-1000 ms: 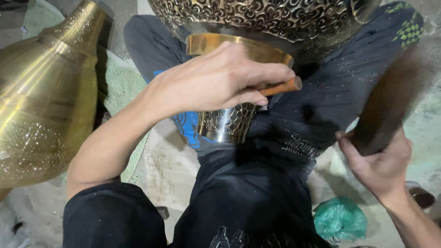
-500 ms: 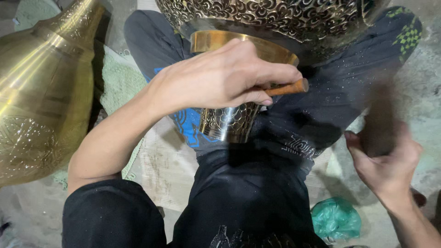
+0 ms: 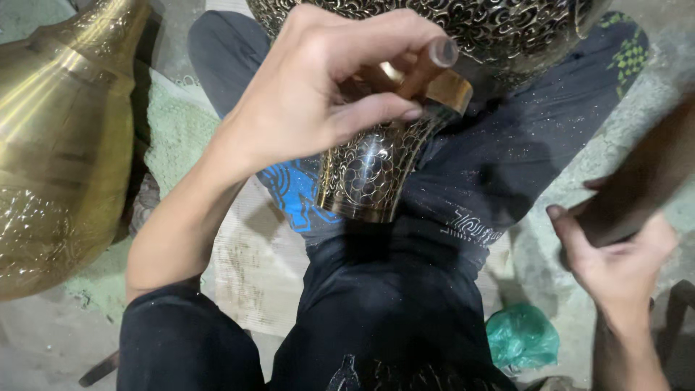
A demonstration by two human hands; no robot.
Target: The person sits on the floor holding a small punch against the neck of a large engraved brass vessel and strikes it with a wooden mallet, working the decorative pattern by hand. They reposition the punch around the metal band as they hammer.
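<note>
Engraved brass vase [image 3: 376, 174] resting across the person's lap, left hand [image 3: 318, 94] clenched around a wooden-handled tool [image 3: 427, 65] at its neck, right hand [image 3: 615, 261] gripping a blurred dark mallet [image 3: 644, 181], green bag [image 3: 523, 337] below those fingers, plain brass vessel [image 3: 58, 145] far left

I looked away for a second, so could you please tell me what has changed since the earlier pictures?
The left hand has tilted its wooden-handled tool, so the handle end now points up toward the camera instead of sideways. The right hand has shifted slightly while gripping the dark mallet. The engraved brass vase stays across the lap, and the plain brass vessel is unmoved.
</note>
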